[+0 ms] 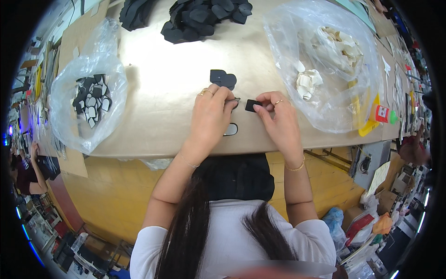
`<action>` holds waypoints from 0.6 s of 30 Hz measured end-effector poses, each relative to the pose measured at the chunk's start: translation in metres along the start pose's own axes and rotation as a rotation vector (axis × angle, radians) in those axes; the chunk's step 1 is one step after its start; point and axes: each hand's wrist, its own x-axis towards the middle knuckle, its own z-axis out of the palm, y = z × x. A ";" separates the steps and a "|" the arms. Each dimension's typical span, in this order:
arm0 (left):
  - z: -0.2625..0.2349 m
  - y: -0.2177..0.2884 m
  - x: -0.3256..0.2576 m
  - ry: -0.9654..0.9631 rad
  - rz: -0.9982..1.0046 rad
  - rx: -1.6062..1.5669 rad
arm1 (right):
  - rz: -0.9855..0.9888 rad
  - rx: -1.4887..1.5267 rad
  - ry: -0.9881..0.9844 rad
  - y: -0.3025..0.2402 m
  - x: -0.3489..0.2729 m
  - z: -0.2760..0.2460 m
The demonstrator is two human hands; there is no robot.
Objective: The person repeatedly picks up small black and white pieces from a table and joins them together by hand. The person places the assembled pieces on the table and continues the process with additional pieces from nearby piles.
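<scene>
My right hand (pixel 279 120) pinches a small black flat piece (pixel 252 105) between thumb and fingers. Close beside it, my left hand (pixel 211 115) is closed on another thin dark piece (pixel 236 101), mostly hidden by the fingers. Just beyond the left hand lie a few overlapping black pieces (pixel 223 79) with rounded ends. A piece with a white face and black rim (pixel 231 129) rests on the table by the left hand, partly covered by it.
Heaped black pieces (pixel 195 21) lie at the table's far side. A clear bag (pixel 62 104) at left contains black-and-white pieces; another clear bag (pixel 288 51) at right contains crumpled pale scraps. Near the right edge, a red bottle (pixel 383 114) with a green cap lies by a yellow object (pixel 368 128).
</scene>
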 end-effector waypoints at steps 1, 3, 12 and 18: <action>-0.004 0.000 0.000 -0.025 -0.012 -0.021 | -0.113 -0.015 0.090 0.000 -0.002 0.000; -0.016 -0.002 -0.002 -0.106 -0.124 -0.156 | -0.242 -0.082 0.241 -0.004 -0.005 0.000; -0.044 0.005 -0.039 -0.409 -0.121 -0.039 | -0.043 -0.062 0.478 0.009 -0.017 -0.067; -0.024 0.005 -0.048 -0.218 0.158 0.177 | 0.110 -0.167 0.513 0.047 0.019 -0.089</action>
